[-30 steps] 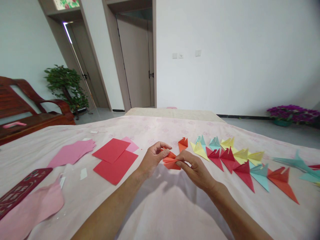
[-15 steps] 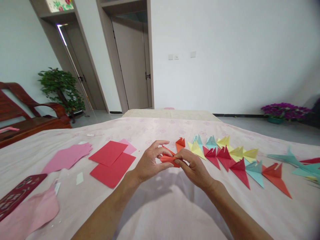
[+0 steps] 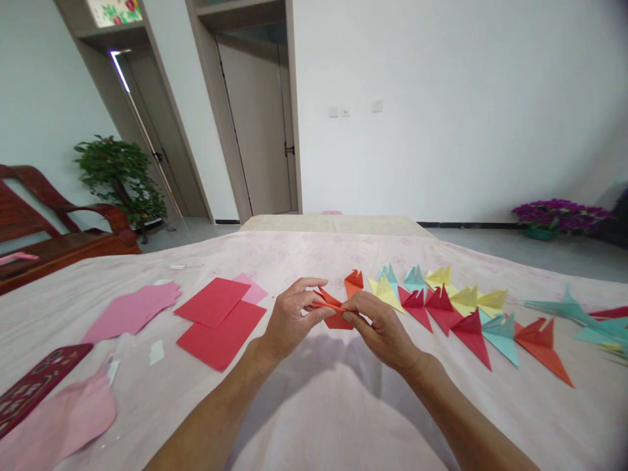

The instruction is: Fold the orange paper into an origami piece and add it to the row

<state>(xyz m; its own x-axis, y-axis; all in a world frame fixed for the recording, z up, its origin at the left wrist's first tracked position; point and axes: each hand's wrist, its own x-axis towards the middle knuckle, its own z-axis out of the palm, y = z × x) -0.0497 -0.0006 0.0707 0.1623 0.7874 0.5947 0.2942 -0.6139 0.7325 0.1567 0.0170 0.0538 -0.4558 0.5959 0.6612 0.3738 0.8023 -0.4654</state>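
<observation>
Between my two hands is a partly folded piece of orange-red origami paper point(image 3: 338, 319). My left hand point(image 3: 296, 317) pinches its left side between thumb and fingers. My right hand point(image 3: 380, 324) grips the right side, thumb below and index finger bent over the top. Fingers cover part of the folds. Just beyond my hands stands a small orange paper crane point(image 3: 354, 283). To the right are several folded cranes, among them a yellow crane point(image 3: 386, 294), a dark red crane point(image 3: 471, 337) and an orange crane point(image 3: 544, 347).
Red paper squares point(image 3: 220, 337) and pink sheets point(image 3: 132, 307) lie to the left on the pale tablecloth point(image 3: 304, 418). A dark red patterned case point(image 3: 39, 379) rests on pink cloth-like material point(image 3: 69, 418) at the near left. Light blue folded paper point(image 3: 564, 309) lies far right.
My left thumb and fingers have pressed closer together on the orange-red paper, and its left part looks flatter. My right hand keeps nearly the same place and grip.
</observation>
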